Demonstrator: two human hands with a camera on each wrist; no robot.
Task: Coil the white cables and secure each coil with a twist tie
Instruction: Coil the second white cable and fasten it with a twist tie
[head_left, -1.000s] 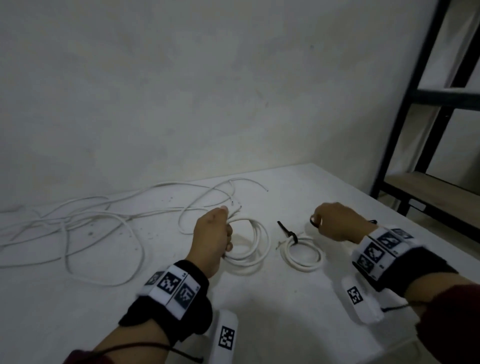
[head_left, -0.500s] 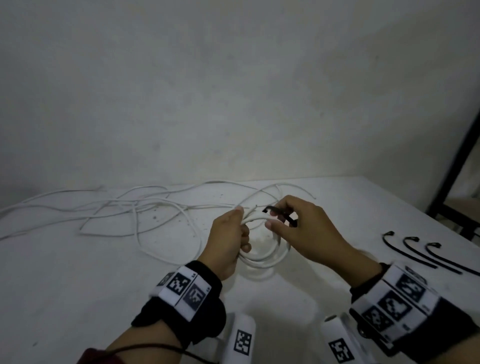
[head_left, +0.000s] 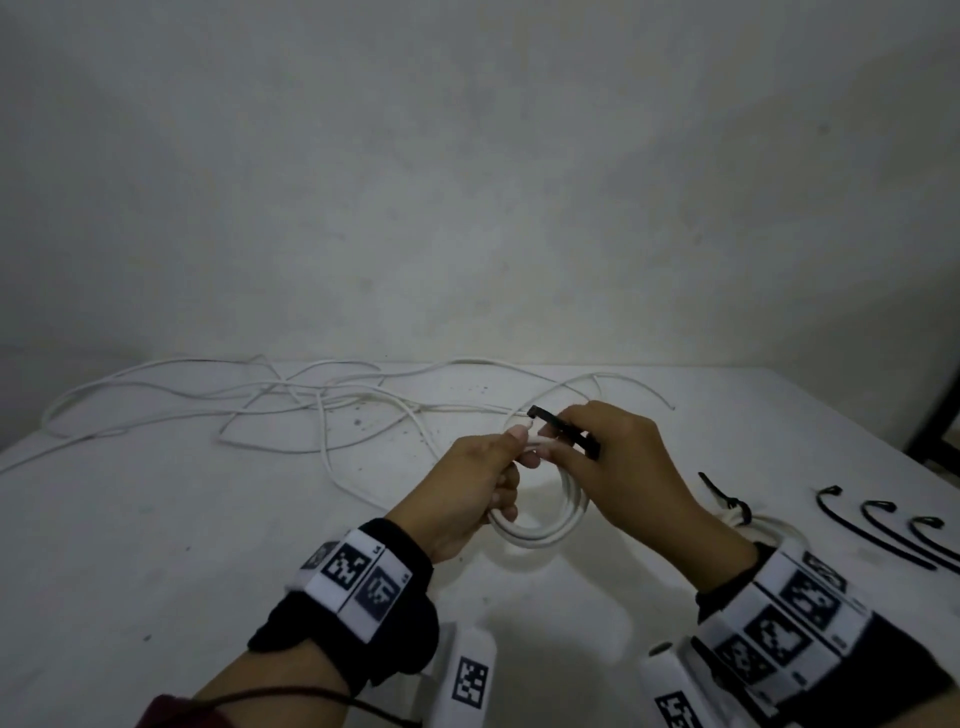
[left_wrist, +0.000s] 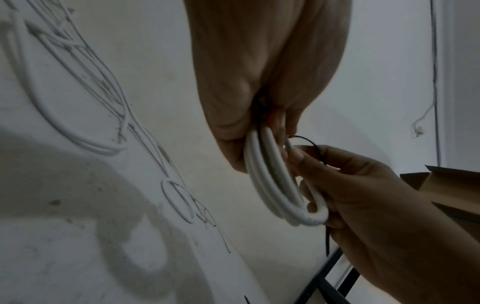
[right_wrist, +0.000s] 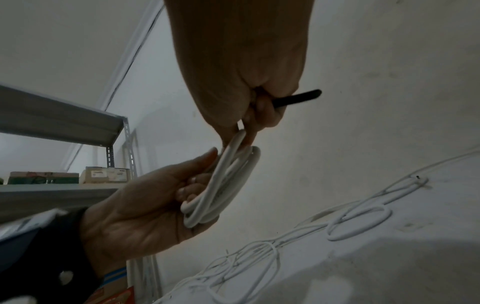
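My left hand grips a small coil of white cable at its top, just above the white table. My right hand pinches a black twist tie right against the coil's top, and its fingers touch the loops. In the left wrist view the tie curves over the coil beside the right hand's fingers. In the right wrist view one stiff end of the tie juts out of my right fist, and the coil lies in the left palm.
A tied coil lies partly hidden behind my right wrist. Three spare black ties lie at the right. Loose white cables sprawl across the far left of the table. A dark shelf post stands past the right edge.
My right hand came from the right side of the table to the left hand's coil with a black tie in it. The left hand lifted the coil slightly. The view swung left.
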